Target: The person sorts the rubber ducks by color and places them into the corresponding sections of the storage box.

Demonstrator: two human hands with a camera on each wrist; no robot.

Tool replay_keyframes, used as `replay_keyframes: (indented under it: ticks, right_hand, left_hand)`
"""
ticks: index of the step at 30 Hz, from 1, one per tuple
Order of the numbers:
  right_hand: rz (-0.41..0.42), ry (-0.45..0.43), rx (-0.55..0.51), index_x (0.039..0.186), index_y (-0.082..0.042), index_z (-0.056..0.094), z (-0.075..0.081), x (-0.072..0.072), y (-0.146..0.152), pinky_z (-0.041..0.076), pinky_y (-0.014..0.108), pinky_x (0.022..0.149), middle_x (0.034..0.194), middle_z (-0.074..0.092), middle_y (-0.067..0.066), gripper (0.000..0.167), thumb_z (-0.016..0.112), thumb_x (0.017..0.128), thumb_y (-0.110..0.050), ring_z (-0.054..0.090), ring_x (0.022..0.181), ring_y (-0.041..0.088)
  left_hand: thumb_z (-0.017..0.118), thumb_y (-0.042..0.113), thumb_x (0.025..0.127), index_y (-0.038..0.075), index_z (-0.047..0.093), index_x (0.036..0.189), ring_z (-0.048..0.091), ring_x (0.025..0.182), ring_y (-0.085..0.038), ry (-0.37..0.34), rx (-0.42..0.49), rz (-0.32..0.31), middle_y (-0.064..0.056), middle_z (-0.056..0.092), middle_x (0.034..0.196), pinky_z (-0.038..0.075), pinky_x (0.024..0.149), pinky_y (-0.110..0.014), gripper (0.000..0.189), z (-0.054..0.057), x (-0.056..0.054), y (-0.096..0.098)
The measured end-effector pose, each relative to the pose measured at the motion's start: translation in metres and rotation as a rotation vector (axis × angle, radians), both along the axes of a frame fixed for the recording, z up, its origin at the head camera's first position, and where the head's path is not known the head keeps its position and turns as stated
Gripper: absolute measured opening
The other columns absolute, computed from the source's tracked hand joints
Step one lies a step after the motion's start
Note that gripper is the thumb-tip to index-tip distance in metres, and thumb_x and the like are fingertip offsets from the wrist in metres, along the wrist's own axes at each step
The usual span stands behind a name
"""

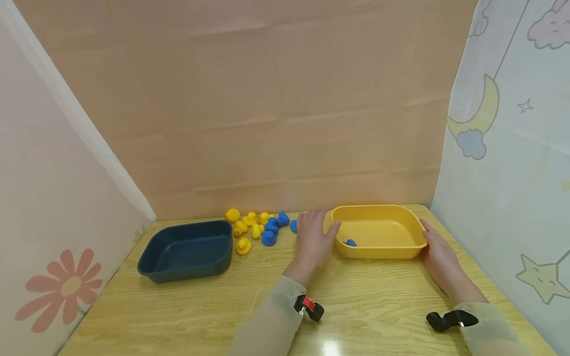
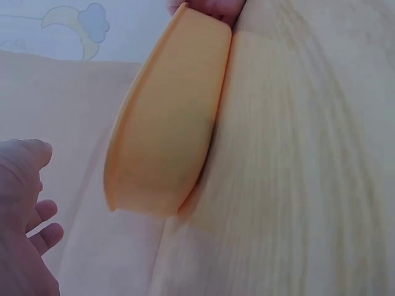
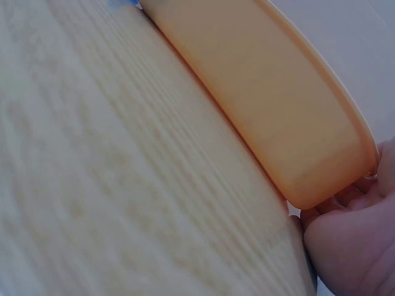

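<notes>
A yellow plastic tub [image 1: 376,252] sits on the right part of the table, with a small blue toy duck [image 1: 351,243] partly visible inside. My right hand [image 1: 441,257] grips the tub's right end; its fingers [image 3: 345,198] bend against the outer wall in the right wrist view. At the tub's left end is my left hand [image 1: 313,240], fingers extended and thumb apart. The left wrist view shows that hand [image 2: 24,209] beside the tub [image 2: 166,117] with a gap between them. Another blue duck [image 1: 293,226] is partly hidden behind my left hand.
A dark blue tub [image 1: 187,275] stands at the left of the wooden table [image 1: 356,296]. Between the tubs lie several yellow ducks [image 1: 243,246] and several blue ducks [image 1: 269,238]. A brown covering [image 1: 285,123] backs the table, and printed cloth walls [image 1: 512,198] flank it.
</notes>
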State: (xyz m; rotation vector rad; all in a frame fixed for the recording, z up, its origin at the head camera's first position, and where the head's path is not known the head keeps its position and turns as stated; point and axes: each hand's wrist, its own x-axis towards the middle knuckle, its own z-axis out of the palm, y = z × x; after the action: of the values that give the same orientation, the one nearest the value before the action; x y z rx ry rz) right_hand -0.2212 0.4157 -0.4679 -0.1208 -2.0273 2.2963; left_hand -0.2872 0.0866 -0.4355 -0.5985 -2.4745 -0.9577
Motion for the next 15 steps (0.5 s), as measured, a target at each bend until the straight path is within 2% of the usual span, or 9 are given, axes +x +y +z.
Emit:
replay_keyframes:
  ticks: [9, 15]
  right_hand:
    - [-0.004, 0.005, -0.021, 0.175, -0.013, -0.011, 0.001, 0.000, -0.001, 0.002, 0.030, 0.132, 0.181, -0.020, -0.003, 0.066, 0.022, 0.123, -0.038, -0.015, 0.166, 0.017]
    - [0.012, 0.019, -0.028, 0.174, -0.011, -0.012, -0.002, 0.001, -0.001, 0.001, 0.032, 0.132, 0.181, -0.022, -0.001, 0.069, 0.023, 0.123, -0.040, -0.016, 0.167, 0.020]
  left_hand:
    - [0.074, 0.037, 0.109, 0.015, 0.064, 0.153, 0.057, 0.141, -0.033, 0.059, 0.034, 0.036, -0.006, 0.065, 0.152, 0.031, 0.127, -0.060, 0.050, 0.000, -0.017, -0.032]
    - [0.074, 0.034, 0.109, 0.012, 0.060, 0.158, 0.054, 0.145, -0.033, 0.025, 0.040, 0.044, -0.009, 0.060, 0.157, 0.031, 0.128, -0.057, 0.056, -0.004, -0.022, -0.047]
